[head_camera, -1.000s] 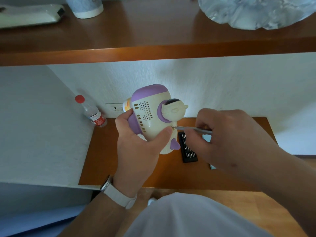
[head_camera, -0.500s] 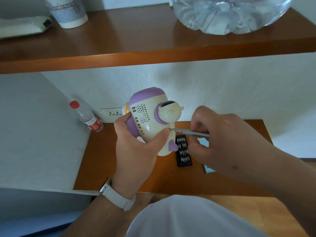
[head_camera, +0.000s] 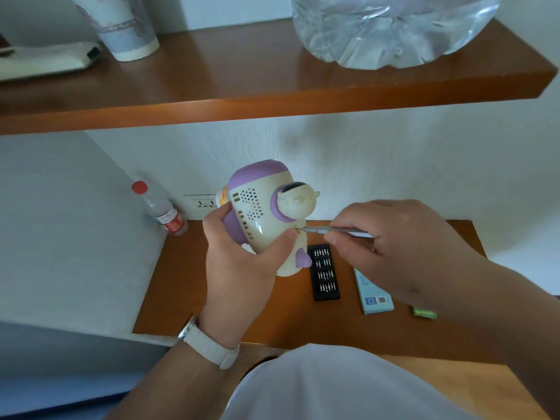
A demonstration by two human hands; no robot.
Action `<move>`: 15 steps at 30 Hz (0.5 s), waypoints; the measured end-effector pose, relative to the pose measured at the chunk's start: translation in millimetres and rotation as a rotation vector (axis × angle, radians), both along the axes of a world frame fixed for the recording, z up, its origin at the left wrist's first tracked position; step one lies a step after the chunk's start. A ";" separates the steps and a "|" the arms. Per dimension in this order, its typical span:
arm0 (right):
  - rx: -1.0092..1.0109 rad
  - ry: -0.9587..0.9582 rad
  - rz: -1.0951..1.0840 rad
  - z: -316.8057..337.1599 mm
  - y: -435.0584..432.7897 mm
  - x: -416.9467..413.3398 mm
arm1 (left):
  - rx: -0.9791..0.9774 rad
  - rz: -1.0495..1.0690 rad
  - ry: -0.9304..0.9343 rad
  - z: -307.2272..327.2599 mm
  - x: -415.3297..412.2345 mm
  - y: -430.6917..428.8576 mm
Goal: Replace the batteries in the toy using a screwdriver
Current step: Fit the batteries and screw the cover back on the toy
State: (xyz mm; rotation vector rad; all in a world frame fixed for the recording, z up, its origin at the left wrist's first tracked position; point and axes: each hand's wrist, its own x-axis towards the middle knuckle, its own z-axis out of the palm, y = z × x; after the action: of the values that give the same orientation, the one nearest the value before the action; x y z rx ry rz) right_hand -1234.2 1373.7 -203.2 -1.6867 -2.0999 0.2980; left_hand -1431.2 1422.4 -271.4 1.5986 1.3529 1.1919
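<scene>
Resting in left hand (head_camera: 239, 268), cream-and-purple toy (head_camera: 263, 219), screwdriver (head_camera: 327, 230) tip touching

Domestic room, desk alcove: wooden desktop (head_camera: 188, 283) set against white textured walls (head_camera: 394, 165), matching wooden shelf (head_camera: 272, 95) overhead, wall socket (head_camera: 200, 204) at desk level. Household items present (small water bottle (head_camera: 165, 215), paper cup (head_camera: 127, 31), large clear water jug (head_camera: 394, 28)).

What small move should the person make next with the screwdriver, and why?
Probably turn the screwdriver in place with the right hand, pressing lightly. Its tip sits against what looks like a screw on the toy's cream body, and the left hand grips the toy steady in the air, so the tool seems seated and ready to twist.
</scene>
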 end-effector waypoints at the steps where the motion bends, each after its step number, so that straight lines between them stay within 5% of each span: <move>1: 0.006 0.009 0.004 -0.5 0.8 0.5 | 0.000 0.005 -0.001 -0.3 0.3 -0.7; 15: 0.000 0.024 0.110 -6.4 3.3 15.2 | 0.006 0.021 0.043 -4.6 6.6 -7.5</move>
State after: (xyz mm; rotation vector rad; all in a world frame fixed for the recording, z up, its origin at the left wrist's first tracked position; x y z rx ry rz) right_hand -1219.1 1376.9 -209.6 -1.5626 -2.1790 0.3497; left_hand -1424.6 1414.9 -276.0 1.6265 1.3975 1.1816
